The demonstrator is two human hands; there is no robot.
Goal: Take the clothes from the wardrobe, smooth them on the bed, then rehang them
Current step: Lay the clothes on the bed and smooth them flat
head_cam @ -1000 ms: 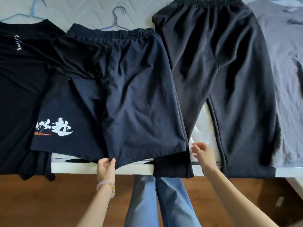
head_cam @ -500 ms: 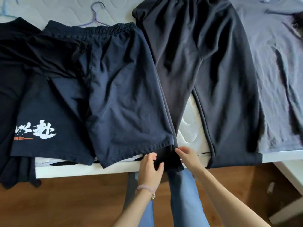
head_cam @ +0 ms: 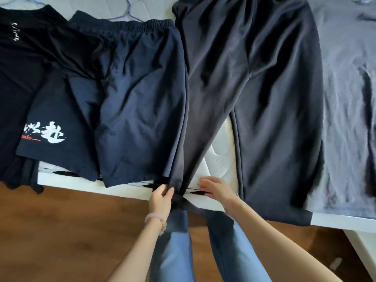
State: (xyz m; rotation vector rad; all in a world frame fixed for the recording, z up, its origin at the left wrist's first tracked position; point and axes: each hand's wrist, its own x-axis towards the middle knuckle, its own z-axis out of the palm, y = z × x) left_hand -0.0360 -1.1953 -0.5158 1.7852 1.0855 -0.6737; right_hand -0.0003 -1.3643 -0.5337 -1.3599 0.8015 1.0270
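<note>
From the head camera, your left hand (head_cam: 160, 198) pinches the hem of one leg of the dark trousers (head_cam: 264, 88) at the near edge of the bed (head_cam: 219, 151), fingers curled round the bunched cloth. Your right hand (head_cam: 215, 187) lies just right of that leg, fingers straight, flat on the bed between the two legs. Four garments lie side by side: black T-shirt (head_cam: 20, 68) at left, navy shorts (head_cam: 138, 94), the trousers, grey T-shirt (head_cam: 350, 98) at right. Both forearms reach forward, close together.
</note>
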